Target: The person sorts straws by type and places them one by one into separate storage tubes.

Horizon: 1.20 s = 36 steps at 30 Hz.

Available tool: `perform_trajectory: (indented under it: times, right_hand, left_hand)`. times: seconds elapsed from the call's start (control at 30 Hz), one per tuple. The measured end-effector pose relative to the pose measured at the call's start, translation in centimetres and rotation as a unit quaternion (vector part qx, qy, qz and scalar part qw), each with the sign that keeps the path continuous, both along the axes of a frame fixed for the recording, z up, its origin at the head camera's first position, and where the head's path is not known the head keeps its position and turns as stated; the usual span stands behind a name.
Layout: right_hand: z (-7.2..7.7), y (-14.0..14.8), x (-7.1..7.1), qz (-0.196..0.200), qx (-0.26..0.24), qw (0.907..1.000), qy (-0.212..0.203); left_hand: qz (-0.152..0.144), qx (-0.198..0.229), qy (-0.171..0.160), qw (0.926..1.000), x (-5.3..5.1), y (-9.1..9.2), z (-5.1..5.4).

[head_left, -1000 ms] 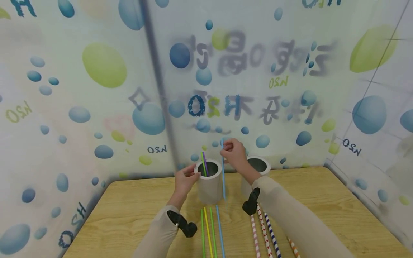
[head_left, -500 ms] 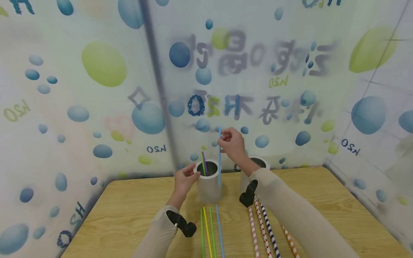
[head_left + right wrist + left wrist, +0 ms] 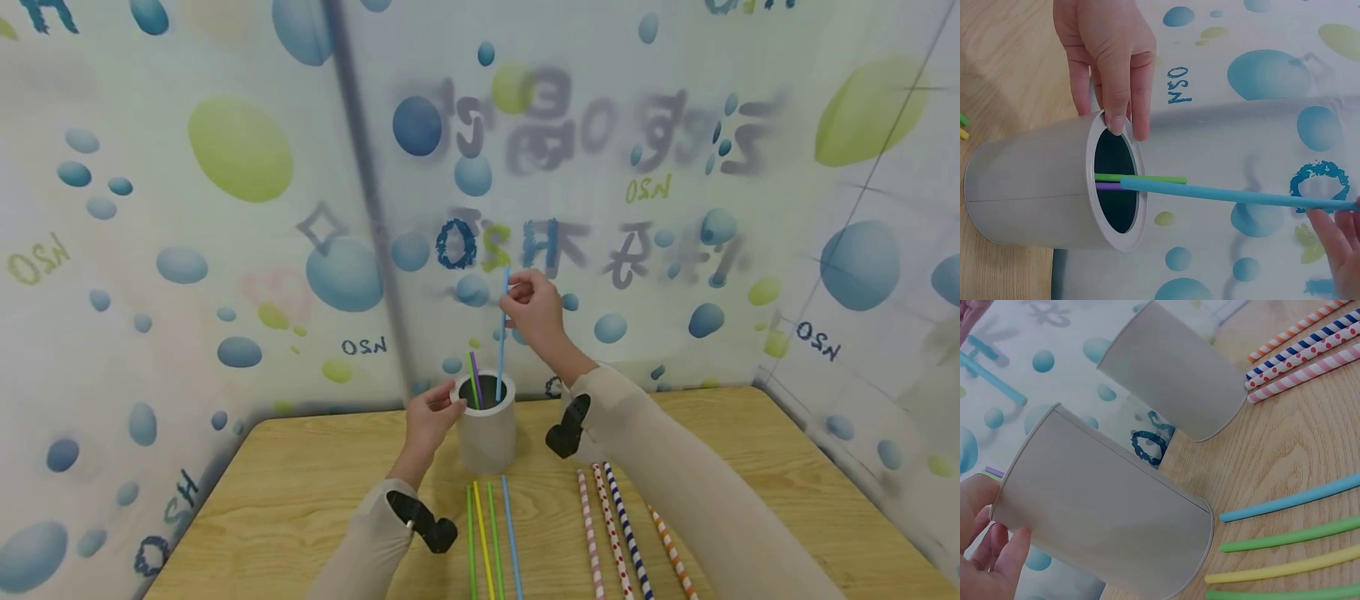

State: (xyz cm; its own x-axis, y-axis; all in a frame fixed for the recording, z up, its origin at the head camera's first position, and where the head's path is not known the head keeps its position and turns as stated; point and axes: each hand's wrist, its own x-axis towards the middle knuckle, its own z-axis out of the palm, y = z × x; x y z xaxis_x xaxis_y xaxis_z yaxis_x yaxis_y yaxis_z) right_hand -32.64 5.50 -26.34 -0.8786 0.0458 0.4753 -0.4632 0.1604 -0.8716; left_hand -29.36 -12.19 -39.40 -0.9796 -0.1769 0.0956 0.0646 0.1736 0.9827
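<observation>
Right hand point(image 3: 535, 312) pinching a blue straw point(image 3: 501, 358) mid-frame, I poise it over the canister point(image 3: 487, 443) my left hand point(image 3: 431, 422) grips, two straws point(image 3: 1163, 179) already inside, four plain straws point(image 3: 483, 542) left lying at lower centre.

In the head view, we find the second canister point(image 3: 1172, 372) mostly hidden by the right sleeve point(image 3: 675, 475); in the right wrist view, we see the right hand point(image 3: 1340, 242) cropped and the lower end of the purple straw point(image 3: 1108, 186) hidden inside the nearer canister point(image 3: 1035, 194).
</observation>
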Motion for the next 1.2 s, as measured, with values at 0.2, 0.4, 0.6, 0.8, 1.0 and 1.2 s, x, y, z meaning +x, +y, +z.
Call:
perform_trajectory:
  times: [0.2, 0.4, 0.6, 0.8, 1.0, 1.2]
  right_hand:
    - [-1.1, -0.7, -0.5, -0.008, 0.004, 1.0000, 0.000]
    - [-3.5, -1.1, -0.7, -0.011, 0.034, 0.9990, -0.027]
    - [-5.4, -1.3, -0.7, 0.002, 0.042, 0.9975, -0.057]
    - [-6.7, -1.6, -0.8, 0.016, 0.060, 0.9945, -0.084]
    - [-7.6, -2.1, -1.0, 0.015, 0.100, 0.9885, -0.112]
    - [-8.7, -2.5, -1.5, 0.030, 0.121, 0.9817, -0.144]
  left_hand:
    - [0.001, 0.004, -0.004, 1.0000, 0.0, 0.1, 0.1]
    - [0.002, 0.008, -0.010, 0.9999, -0.1, 0.1, 0.0]
    - [0.001, 0.014, -0.010, 0.9999, -0.1, 0.2, 0.0]
    - [0.000, 0.008, -0.010, 0.9999, 0.0, 0.1, 0.1]
    - [-0.003, 0.013, -0.016, 0.9998, 0.0, 0.0, 0.2]
    - [-0.001, 0.011, -0.011, 0.9999, 0.1, 0.0, 0.3]
